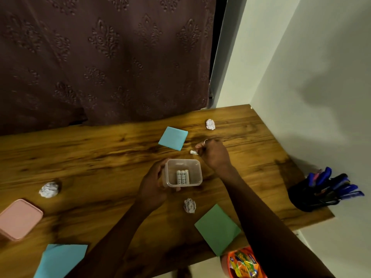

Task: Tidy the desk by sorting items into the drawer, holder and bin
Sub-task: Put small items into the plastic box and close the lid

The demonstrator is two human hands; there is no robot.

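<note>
A small white battery [194, 152] is pinched in the right hand [214, 155], whose fingers curl closely round one end, just beyond the rim of a clear plastic tub [198, 173]. The battery looks light, hard and smooth, and would likely roll if dropped, so a pinch across its barrel should suit. The left hand [154, 183] wraps round the tub's left wall over the wooden desk [100, 157]. Three matching batteries [182, 177] lie side by side inside. At the desk's right edge a black holder [307, 199] is filled with blue pens [341, 189]. Below the desk, an orange bin [224, 265] holds bright wrappers.
</note>
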